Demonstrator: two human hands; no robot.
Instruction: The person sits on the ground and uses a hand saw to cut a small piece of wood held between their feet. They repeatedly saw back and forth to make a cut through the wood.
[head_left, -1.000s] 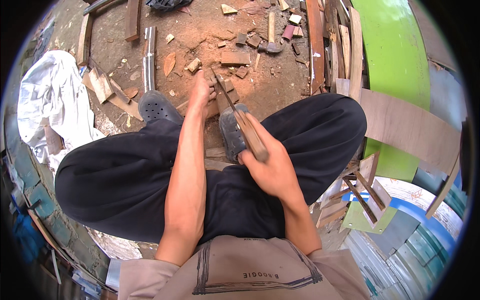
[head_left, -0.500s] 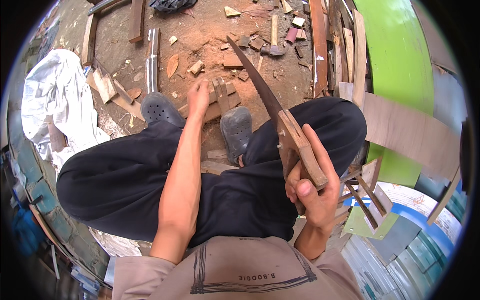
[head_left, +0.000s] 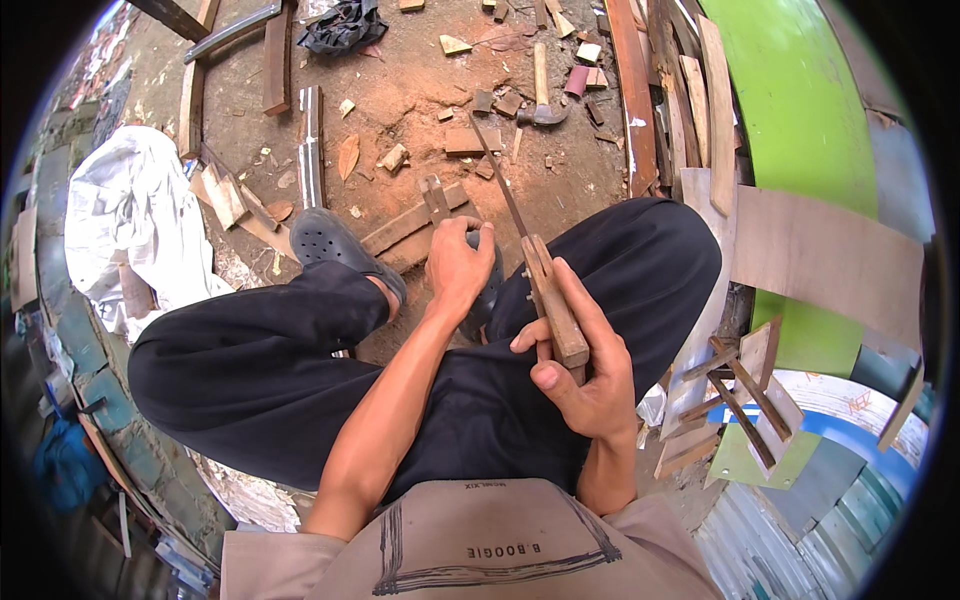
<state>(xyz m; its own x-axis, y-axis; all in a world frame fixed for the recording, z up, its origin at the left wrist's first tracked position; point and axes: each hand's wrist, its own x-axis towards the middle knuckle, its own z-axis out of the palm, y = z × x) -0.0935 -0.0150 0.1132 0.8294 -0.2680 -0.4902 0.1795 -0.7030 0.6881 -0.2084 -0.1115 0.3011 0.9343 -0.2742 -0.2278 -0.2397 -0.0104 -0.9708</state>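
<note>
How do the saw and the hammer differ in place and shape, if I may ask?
The saw is in the right hand; the hammer lies on the ground. The saw has a long, thin blade, the hammer a short metal head. Both have wooden handles.

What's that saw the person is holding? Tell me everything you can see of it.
The saw has a chunky, light-brown handle that looks wooden, with small fasteners showing on its left side. Its long, thin blade looks like dark, brownish metal and narrows to a tip. It's turned nearly edge-on, so the teeth can't be made out. The right hand holds the handle, index finger stretched along it. The blade points forward and slightly left; whether its tip touches anything is unclear.
</note>
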